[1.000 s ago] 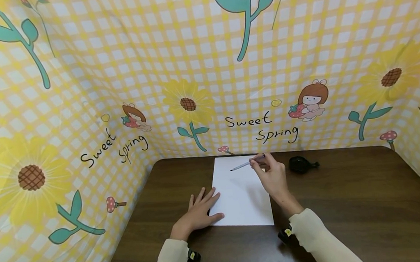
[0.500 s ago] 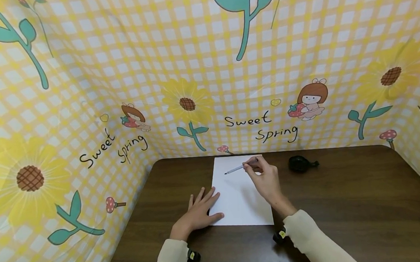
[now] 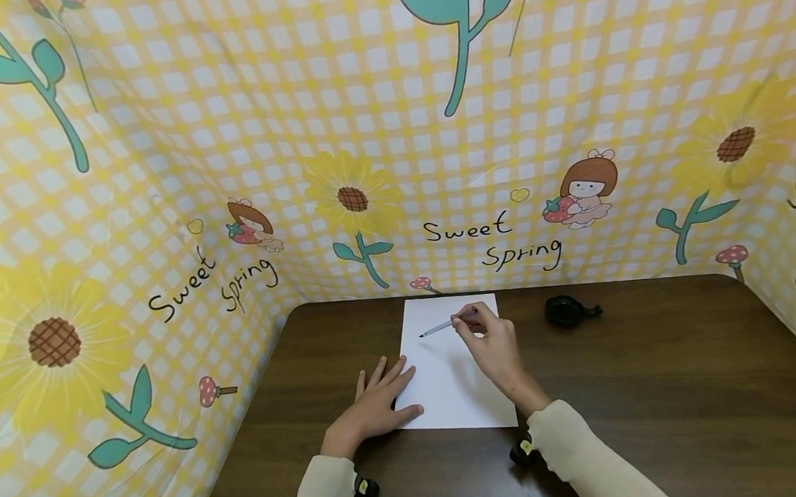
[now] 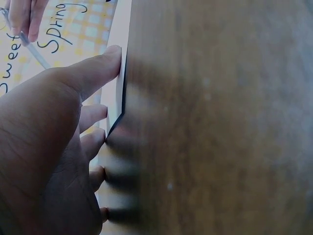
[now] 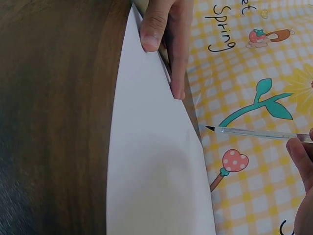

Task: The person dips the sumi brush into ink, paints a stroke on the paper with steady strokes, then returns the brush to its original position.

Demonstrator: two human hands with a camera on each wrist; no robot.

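Note:
A white sheet of paper (image 3: 444, 385) lies upright in front of the person on the dark wooden table. The left hand (image 3: 377, 405) rests flat with fingers spread, its thumb and fingertips on the sheet's left edge. In the right hand (image 3: 493, 346) a slim brush pen (image 3: 439, 327) with a pale clear barrel is pinched between thumb and fingers. Its dark pointed tip (image 5: 210, 128) points left over the sheet's upper left part, apart from the paper in the right wrist view. No marks show on the paper.
Right of the sheet sits a small black bulb-shaped object (image 3: 570, 311) with a narrow neck. A yellow checked cloth (image 3: 461, 158) with flowers and lettering hangs behind and beside the wooden table (image 3: 661, 384). Black camera mounts (image 3: 366, 491) are strapped at both wrists.
My right hand has moved left and slightly nearer the person, carrying the brush pen's tip toward the sheet's left side. The left hand stays on the paper's edge.

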